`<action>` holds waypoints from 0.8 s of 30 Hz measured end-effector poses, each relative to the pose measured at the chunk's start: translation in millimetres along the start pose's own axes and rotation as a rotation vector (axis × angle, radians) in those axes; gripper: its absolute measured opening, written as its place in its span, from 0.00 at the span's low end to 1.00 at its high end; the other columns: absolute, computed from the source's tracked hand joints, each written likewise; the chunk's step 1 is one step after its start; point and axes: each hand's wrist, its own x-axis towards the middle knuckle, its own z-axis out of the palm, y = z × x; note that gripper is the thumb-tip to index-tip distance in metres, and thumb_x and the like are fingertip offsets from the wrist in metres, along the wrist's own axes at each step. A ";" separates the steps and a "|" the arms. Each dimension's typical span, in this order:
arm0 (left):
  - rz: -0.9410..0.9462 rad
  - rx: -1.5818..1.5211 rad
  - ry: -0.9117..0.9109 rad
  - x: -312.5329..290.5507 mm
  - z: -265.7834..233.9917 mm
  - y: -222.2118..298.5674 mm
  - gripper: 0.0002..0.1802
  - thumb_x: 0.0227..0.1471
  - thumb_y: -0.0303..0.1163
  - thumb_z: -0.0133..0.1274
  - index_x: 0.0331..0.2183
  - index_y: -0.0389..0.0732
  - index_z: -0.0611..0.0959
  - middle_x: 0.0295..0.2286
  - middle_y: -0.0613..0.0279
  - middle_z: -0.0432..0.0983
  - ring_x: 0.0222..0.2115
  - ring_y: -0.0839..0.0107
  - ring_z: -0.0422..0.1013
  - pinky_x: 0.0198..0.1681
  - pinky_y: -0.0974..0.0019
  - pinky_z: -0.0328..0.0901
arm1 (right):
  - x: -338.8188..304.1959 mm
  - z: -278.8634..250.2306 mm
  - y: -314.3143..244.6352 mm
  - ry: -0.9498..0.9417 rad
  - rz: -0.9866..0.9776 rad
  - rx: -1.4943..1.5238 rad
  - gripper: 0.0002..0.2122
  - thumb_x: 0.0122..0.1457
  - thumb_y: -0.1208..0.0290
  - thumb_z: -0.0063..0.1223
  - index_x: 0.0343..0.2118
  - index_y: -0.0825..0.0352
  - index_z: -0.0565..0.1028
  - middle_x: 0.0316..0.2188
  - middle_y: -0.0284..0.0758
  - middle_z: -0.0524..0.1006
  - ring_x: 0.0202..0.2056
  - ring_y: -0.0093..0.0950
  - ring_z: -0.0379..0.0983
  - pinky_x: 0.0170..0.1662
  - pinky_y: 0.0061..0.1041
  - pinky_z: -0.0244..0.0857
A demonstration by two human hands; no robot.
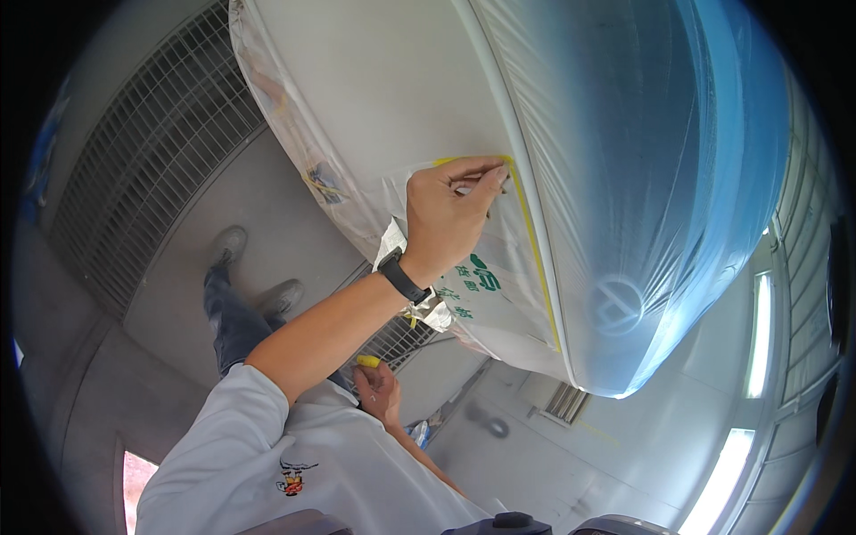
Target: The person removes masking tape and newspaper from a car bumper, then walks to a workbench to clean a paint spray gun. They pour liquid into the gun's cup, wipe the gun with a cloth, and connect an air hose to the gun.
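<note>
Yellow tape [537,248] is what both my hands are on, with a strip of it running from about 1 o'clock to 4 off the middle of my view. Biggest stuff first: blue-tinted plastic film [660,178] at 2, a pale panel [392,89] at 12, then a thin sheet [515,267] with green printing at 3, which looks floppy and crinkly. The strip edges that sheet, and I'd expect it to be light, bendy, sticky and easy to kink or tear, so fingertips on the very corner is the hold I'd go for. My left hand [450,209] is pinched on that top corner, around 12:30. My right hand [382,394], near 7, is gripping the small yellow roll [367,360], probably weighs nothing, best held by its rim
</note>
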 end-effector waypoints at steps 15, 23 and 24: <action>0.090 0.029 0.014 0.2 1.2 5.4 0.11 0.60 0.31 0.63 0.41 0.35 0.89 0.30 0.63 0.85 0.29 0.79 0.78 0.26 0.78 0.65 | 14.8 7.0 13.3 -0.029 -0.002 0.091 0.12 0.61 0.68 0.62 0.40 0.72 0.76 0.37 0.45 0.85 0.38 0.36 0.85 0.41 0.30 0.77; 0.132 0.071 -0.005 4.1 -0.3 2.7 0.11 0.60 0.30 0.63 0.41 0.34 0.89 0.31 0.61 0.85 0.28 0.78 0.77 0.31 0.76 0.70 | 19.0 -0.5 11.3 -0.082 0.014 0.082 0.12 0.63 0.73 0.59 0.45 0.74 0.75 0.39 0.43 0.85 0.40 0.29 0.83 0.44 0.26 0.75; 0.136 0.083 -0.002 4.0 -0.1 2.5 0.10 0.60 0.29 0.62 0.41 0.34 0.89 0.31 0.61 0.85 0.28 0.78 0.77 0.32 0.76 0.70 | 19.3 -1.7 10.7 -0.094 0.042 0.055 0.12 0.63 0.75 0.58 0.47 0.75 0.75 0.39 0.43 0.85 0.41 0.26 0.82 0.45 0.25 0.74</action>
